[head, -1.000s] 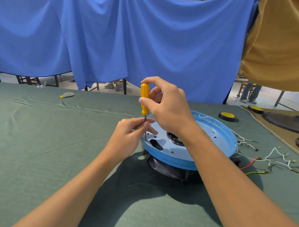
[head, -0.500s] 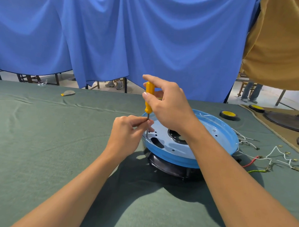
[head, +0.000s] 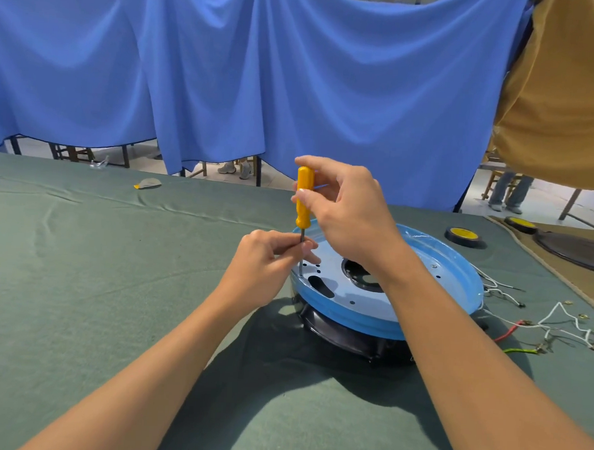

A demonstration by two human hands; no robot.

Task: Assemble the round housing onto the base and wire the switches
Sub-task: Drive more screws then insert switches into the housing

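Observation:
A round blue housing [head: 432, 292] lies on top of a black base [head: 345, 335] on the green table cloth. A screwdriver with an orange handle [head: 304, 196] stands upright, its tip at a hole near the housing's left rim. My right hand [head: 347, 210] grips the handle from the right. My left hand [head: 270, 264] pinches the metal shaft just below the handle. Loose white, red and green wires [head: 556, 324] trail from the housing's right side.
A black and yellow tape roll [head: 463, 235] lies behind the housing on the right. Dark round parts [head: 573, 247] sit on a brown mat at the far right. A small grey and yellow object [head: 147, 183] lies far left. Blue curtains hang behind the table.
Both hands and the screwdriver stay at the same hole on the housing's left rim. My right fingers have shifted round the handle.

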